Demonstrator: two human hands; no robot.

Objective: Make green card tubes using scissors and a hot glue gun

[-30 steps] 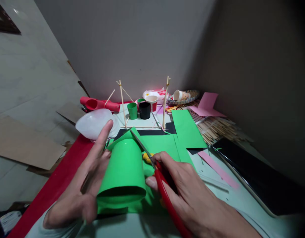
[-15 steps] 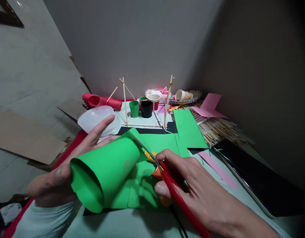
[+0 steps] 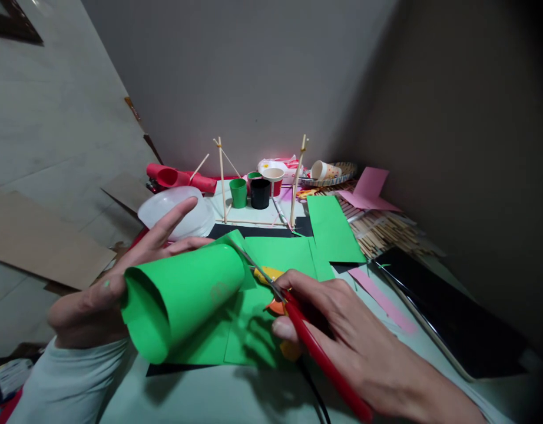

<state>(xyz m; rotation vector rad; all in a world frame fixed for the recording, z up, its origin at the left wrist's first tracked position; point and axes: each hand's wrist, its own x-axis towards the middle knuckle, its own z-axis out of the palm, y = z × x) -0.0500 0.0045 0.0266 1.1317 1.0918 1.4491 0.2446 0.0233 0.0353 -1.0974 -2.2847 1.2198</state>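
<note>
My left hand (image 3: 92, 297) cradles a green paper-covered tube (image 3: 196, 297) from its far side, thumb at the near open end and index finger raised. The tube lies tilted on its side, its near end wide open. A loose green paper flap stands out at its far end. My right hand (image 3: 324, 318) grips red-handled scissors (image 3: 315, 347). Their blades reach to that flap; whether they are open there I cannot tell. Under my right hand lies a yellow and orange glue gun (image 3: 271, 274) with a black cord, partly hidden. Green paper sheets (image 3: 275, 253) lie beneath.
Behind stand a stick frame (image 3: 222, 182), a green cup (image 3: 238, 193) and a black cup (image 3: 260, 194). A clear plastic bowl (image 3: 169, 209) sits at the left. To the right lie a phone-like black slab (image 3: 448, 318), wooden sticks (image 3: 381, 232) and pink paper (image 3: 371, 188).
The tube and both hands have shifted slightly left. The scissor blades remain at the flap, which now hangs farther out from the tube's far end.
</note>
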